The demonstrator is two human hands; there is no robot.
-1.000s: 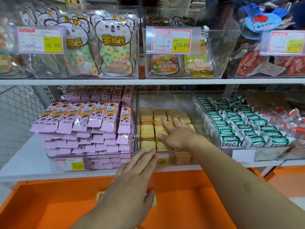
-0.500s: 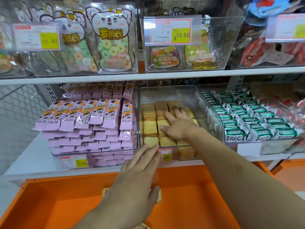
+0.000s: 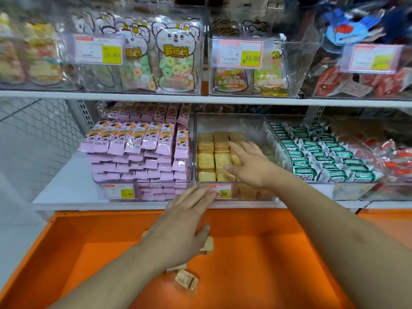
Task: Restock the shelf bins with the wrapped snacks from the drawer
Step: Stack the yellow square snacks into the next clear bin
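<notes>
A clear shelf bin [image 3: 256,128] in the middle of the lower shelf holds rows of yellow wrapped biscuit snacks [image 3: 206,160]. My right hand [image 3: 249,163] lies flat on the snacks in that bin, fingers straight and spread. My left hand [image 3: 185,219] hovers with straight fingers over the open orange drawer [image 3: 267,253], its fingertips near the bin's price tag [image 3: 221,191]. Loose wrapped snacks lie in the drawer: one [image 3: 207,244] beside my left thumb, another [image 3: 186,281] near the front. My left hand hides part of more.
Left of the biscuit bin stands a bin of pink snack packs [image 3: 138,152]; to the right, a bin of green-wrapped snacks [image 3: 323,157] and red ones [image 3: 396,161]. The upper shelf [image 3: 200,99] carries clear bins of candy bags [image 3: 176,61].
The view has tilted down, showing more of the drawer and its loose snacks. My right hand stays on the biscuits; my left hand stays over the drawer.
</notes>
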